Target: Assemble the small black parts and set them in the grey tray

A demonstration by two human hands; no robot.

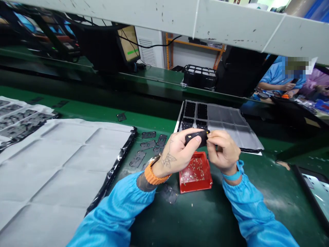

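Note:
My left hand (177,151) is closed around a flat black plastic part (196,138), thumb on its face. A pale square spot and a small yellow bit show at the part's two ends. At its right end, my right hand (223,149) has thumb and forefinger pinched together against the corner; whatever lies between the fingertips is hidden. Below both hands, a red bin (195,187) holds many tiny metallic pieces. Several similar black plates (137,159) lie loose on the green table left of my left hand.
Large trays lined with white sheet (69,164) cover the left side. Behind my hands lies another sheeted tray (226,120) with black parts in some cells. A black divided box (199,76), a monitor (130,44) and an overhead beam (164,17) are farther back. A co-worker sits at the far right.

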